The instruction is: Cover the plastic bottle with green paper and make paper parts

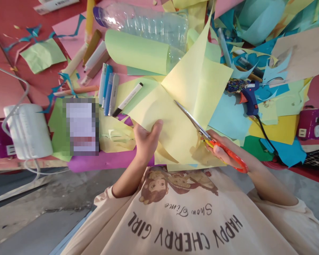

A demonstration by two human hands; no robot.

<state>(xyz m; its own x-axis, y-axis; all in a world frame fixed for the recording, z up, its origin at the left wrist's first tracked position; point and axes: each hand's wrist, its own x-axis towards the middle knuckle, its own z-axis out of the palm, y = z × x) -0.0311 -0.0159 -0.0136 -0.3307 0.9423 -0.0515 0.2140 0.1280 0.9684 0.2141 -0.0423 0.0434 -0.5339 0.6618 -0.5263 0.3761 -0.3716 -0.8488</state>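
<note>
A sheet of pale yellow paper (159,102) is pinched at its near left part by my left hand (146,139), thumb on top and fingers hidden beneath. My right hand (222,143) is closed round the red-orange handles of a pair of scissors (192,119). Their metal blades point up and left across the yellow paper, and look nearly closed. Beyond the blades a flap of the paper (199,71) stands raised and bent. A black-and-white marker (127,99) lies just left of the paper.
A clear plastic bottle (149,23) lies behind a rolled green sheet (138,51). On the right sits a blue glue gun (251,97) with its cord. A phone (82,127), a white charger-like box (30,131) and several markers (107,88) are on the left. Paper scraps cover much of the table.
</note>
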